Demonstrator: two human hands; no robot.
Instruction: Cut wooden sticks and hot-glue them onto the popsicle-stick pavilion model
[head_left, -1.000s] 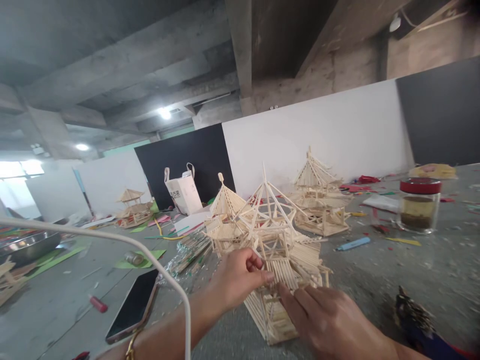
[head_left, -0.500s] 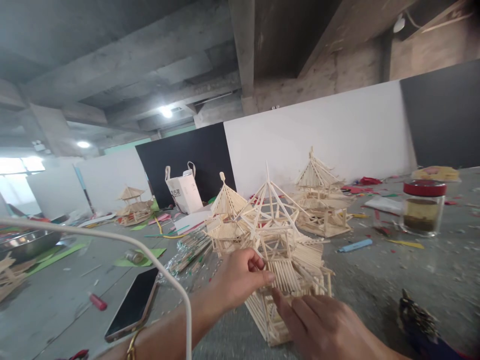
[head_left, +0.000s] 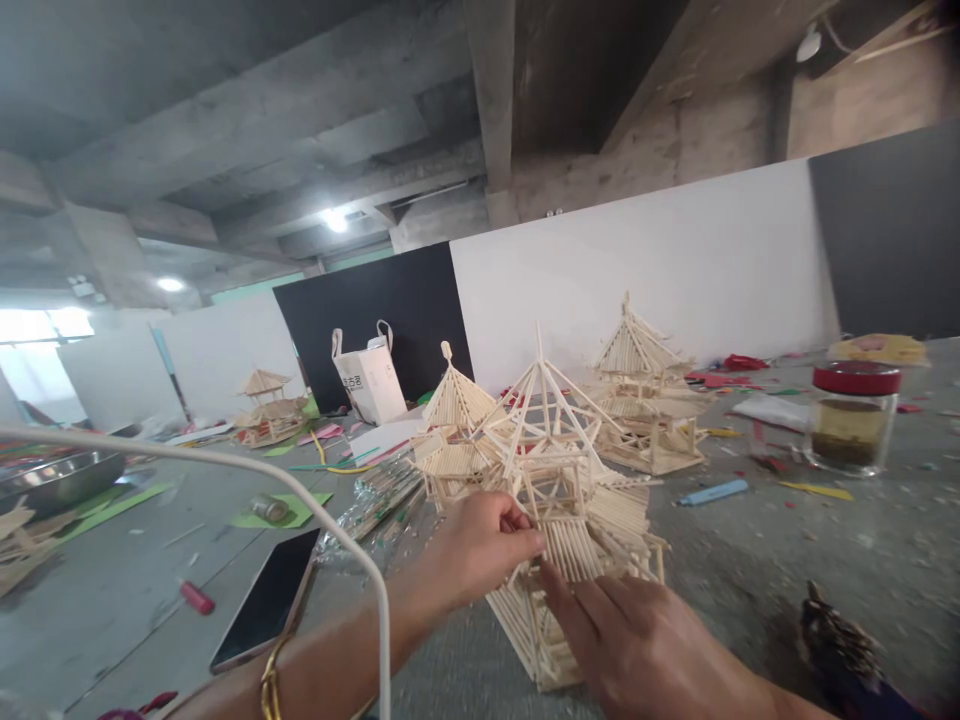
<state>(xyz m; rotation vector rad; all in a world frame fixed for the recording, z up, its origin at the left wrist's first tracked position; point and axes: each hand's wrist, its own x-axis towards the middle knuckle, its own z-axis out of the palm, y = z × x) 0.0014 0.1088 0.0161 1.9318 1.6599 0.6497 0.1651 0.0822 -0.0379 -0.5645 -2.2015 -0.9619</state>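
Note:
In front of me stands a pavilion model (head_left: 570,548) built of thin pale wooden sticks. Its lower roof is partly covered with sticks, while the upper roof is a bare frame rising to a point. My left hand (head_left: 487,545) is closed in a pinch at the left corner of the lower roof; whatever its fingertips hold is too small to make out. Just below, my right hand (head_left: 637,640) has its index finger stretched out against the roof's lower edge, the other fingers extended beside it. Its thumb is hidden.
Other stick pavilions (head_left: 637,400) stand behind. To the left lie a phone (head_left: 266,600), wrapped sticks (head_left: 382,500) and a red marker cap (head_left: 196,597); a white cable (head_left: 330,510) crosses there. At right are a red-lidded jar (head_left: 853,420), a blue pen (head_left: 712,493) and pliers (head_left: 840,640).
Both hands have shifted very slightly up and left along the lower roof's corner, staying close together. The view has tilted a little; the model stays in place.

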